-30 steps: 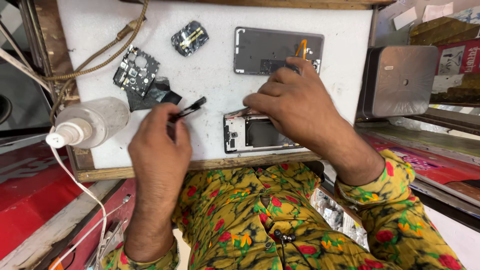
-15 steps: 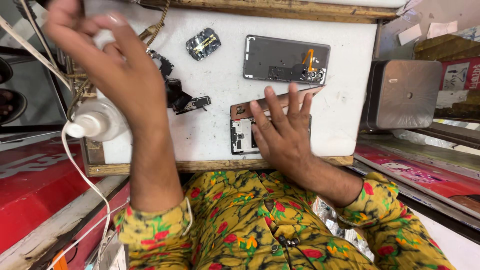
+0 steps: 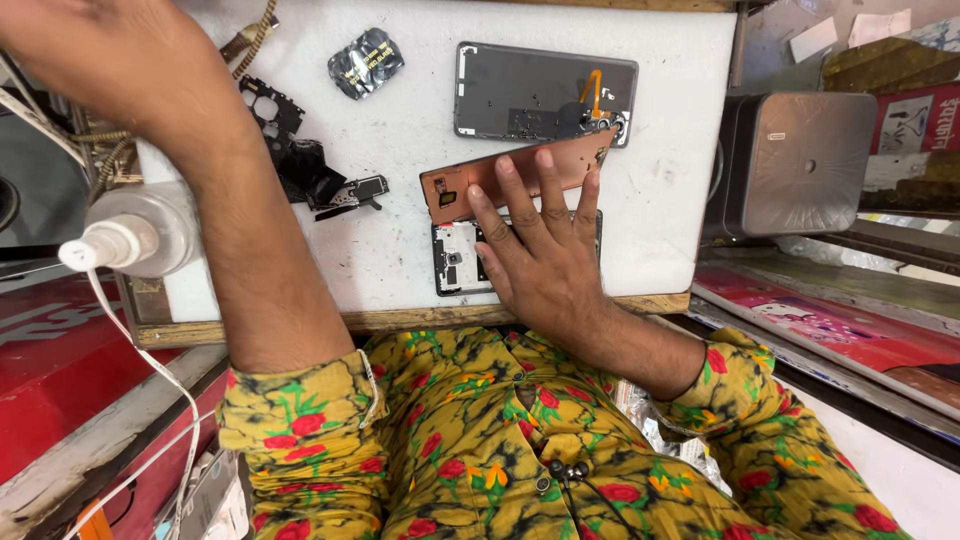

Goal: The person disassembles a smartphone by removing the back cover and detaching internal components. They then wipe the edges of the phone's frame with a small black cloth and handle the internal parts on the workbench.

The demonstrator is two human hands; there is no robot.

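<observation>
My right hand (image 3: pixel 545 250) lies flat with fingers spread on an opened phone body (image 3: pixel 455 262) at the near edge of the white work board (image 3: pixel 400 130). Its fingertips touch a copper-coloured back cover (image 3: pixel 470 183) lying tilted just beyond. My left hand (image 3: pixel 110 55) is raised at the top left, above the board's left edge, and whether it holds anything cannot be seen. A grey phone panel (image 3: pixel 545 92) with an orange strip lies farther back. Black frame parts (image 3: pixel 300 165) and a small foil-wrapped piece (image 3: pixel 366 62) lie at the left.
A clear squeeze bottle (image 3: pixel 140 235) with a white nozzle lies at the board's left edge, with white cable (image 3: pixel 150 350) trailing down. Braided cables (image 3: pixel 250 35) run along the back left. A grey metal box (image 3: pixel 800 165) stands right of the board.
My left hand rose from the board up to the top left, leaving the black tool with the frame parts. My right hand flattened on the phone, and the copper cover now shows.
</observation>
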